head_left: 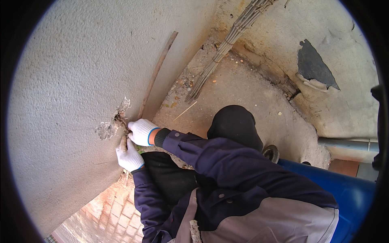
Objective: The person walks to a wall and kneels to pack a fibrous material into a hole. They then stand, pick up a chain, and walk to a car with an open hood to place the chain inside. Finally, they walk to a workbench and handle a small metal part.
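Observation:
Both my hands wear white knitted gloves and meet at a broken patch (107,130) low on the rough, pale wall. My left hand (129,157) is below, its fingers pinched together on a brownish piece I cannot make out. Just above it, my right hand (140,131) is closed too, its fingertips touching a dark, twisted strand (122,120) that comes out of the hole in the wall. Whatever lies between the right fingers is hidden. A thin wooden stick (157,73) leans on the wall directly behind my right hand.
A bundle of tied dry stalks (221,52) leans in the corner. Small debris (184,85) dots the concrete floor. A blue barrel (340,186) lies at my right, near a grey pipe (348,144). Peeling plaster (316,67) marks the right wall. Brick paving (117,210) is at lower left.

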{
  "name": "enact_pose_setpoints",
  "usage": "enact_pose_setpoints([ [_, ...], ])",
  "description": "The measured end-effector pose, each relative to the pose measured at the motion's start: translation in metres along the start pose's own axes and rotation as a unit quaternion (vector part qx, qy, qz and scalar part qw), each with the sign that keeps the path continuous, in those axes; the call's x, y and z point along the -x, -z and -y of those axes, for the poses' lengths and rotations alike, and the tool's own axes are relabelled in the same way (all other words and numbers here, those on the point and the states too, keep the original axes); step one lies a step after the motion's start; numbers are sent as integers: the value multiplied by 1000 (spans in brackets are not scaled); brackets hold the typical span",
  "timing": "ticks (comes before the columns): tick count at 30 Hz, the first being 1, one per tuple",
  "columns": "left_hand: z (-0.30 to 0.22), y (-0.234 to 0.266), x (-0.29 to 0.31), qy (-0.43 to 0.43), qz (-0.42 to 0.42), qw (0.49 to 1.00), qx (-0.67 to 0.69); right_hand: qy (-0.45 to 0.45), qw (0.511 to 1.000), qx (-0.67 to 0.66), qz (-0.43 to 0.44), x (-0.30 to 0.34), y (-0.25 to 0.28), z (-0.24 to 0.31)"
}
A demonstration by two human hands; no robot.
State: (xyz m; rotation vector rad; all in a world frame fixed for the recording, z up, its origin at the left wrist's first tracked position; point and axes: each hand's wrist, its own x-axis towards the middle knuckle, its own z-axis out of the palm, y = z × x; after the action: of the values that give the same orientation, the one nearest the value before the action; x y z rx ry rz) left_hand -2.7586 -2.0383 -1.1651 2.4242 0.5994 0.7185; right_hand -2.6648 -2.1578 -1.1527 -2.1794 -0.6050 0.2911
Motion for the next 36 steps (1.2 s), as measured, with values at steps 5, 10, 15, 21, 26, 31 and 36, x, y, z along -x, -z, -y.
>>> enact_pose_setpoints([
  [5,5,-3,2,2,-7,999,48,10,1000,-11,-10,1,2,2],
  [10,14,-7,4,17,-2,997,78,0,1000,-10,-4,3,4,3],
  [15,17,-14,2,170,30,947,269,-6,1000,-15,-8,3,4,4],
  [21,2,-4,1,91,31,993,64,-3,1000,-24,-18,4,8,6],
  [26,-16,2,2,40,5,999,5,-18,999,-27,-7,2,6,6],
  [31,-20,7,4,-33,-30,997,-70,13,1000,6,-17,0,-1,-2],
  [36,-15,6,3,-25,-42,999,14,16,1000,-4,-14,-3,1,-3],
])
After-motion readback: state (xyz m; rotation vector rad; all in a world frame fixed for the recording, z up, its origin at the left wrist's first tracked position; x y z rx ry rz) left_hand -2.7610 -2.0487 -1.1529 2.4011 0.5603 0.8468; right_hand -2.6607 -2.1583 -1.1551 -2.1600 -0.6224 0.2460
